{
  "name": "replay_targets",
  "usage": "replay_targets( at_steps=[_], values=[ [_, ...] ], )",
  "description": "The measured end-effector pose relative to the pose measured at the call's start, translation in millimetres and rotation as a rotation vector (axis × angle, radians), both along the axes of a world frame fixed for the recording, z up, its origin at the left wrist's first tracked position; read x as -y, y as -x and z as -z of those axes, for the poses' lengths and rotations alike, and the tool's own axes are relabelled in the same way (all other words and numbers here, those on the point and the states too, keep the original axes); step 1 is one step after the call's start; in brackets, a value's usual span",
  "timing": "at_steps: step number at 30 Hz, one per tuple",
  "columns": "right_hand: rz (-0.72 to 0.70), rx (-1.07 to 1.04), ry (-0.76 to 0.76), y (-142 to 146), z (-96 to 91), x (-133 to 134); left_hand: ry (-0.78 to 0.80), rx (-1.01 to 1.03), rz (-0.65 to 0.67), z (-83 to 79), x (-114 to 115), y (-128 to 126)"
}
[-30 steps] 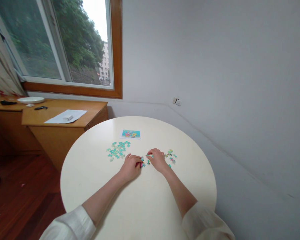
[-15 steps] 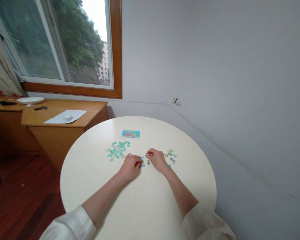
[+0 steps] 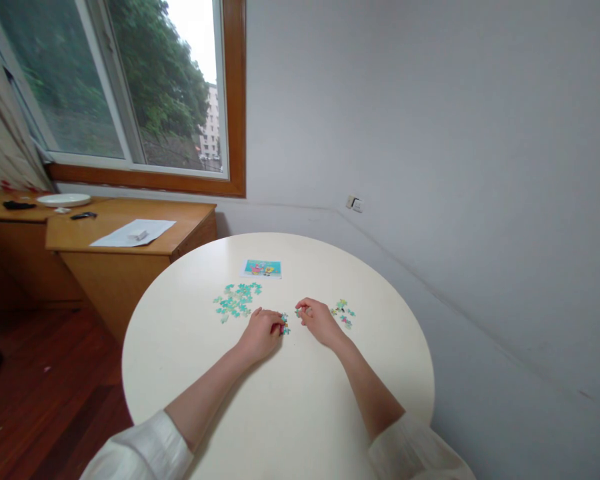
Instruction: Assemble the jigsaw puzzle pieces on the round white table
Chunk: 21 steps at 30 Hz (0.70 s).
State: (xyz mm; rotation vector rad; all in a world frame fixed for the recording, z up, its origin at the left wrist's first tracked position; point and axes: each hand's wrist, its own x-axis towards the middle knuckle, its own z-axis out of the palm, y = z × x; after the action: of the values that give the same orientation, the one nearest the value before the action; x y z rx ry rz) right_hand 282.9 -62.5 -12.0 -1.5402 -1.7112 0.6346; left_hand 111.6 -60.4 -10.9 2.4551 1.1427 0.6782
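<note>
My left hand (image 3: 261,331) rests on the white round table, its fingers curled and pressed on a small cluster of puzzle pieces (image 3: 285,325), partly hidden under the fingertips. To its right, my right hand (image 3: 320,320) has thumb and fingers pinched together on a puzzle piece (image 3: 297,313), most of which the fingers cover. A loose heap of teal puzzle pieces (image 3: 236,300) lies beyond my left hand. Several more pieces (image 3: 344,312) are scattered just right of my right hand. Farther back lies a picture card (image 3: 263,269) with cartoon figures on a teal ground.
The round table (image 3: 280,413) stands near a plain wall with a socket (image 3: 355,203). At the left, a wooden desk (image 3: 130,257) holds a sheet of paper (image 3: 115,235), a small white block (image 3: 137,235) and a white plate (image 3: 63,199).
My right hand has shifted slightly right, away from the left hand's cluster. The piece that lay between the hands no longer shows there. My left hand has stayed in place.
</note>
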Motion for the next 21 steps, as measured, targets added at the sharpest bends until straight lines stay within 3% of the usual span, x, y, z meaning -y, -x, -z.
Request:
replay_targets(
  at_steps=[21],
  values=[
    [-0.045,0.065,0.012,17.0,1.7,-0.6,-0.009,0.04,0.037,0.8,-0.7,-0.4]
  ],
)
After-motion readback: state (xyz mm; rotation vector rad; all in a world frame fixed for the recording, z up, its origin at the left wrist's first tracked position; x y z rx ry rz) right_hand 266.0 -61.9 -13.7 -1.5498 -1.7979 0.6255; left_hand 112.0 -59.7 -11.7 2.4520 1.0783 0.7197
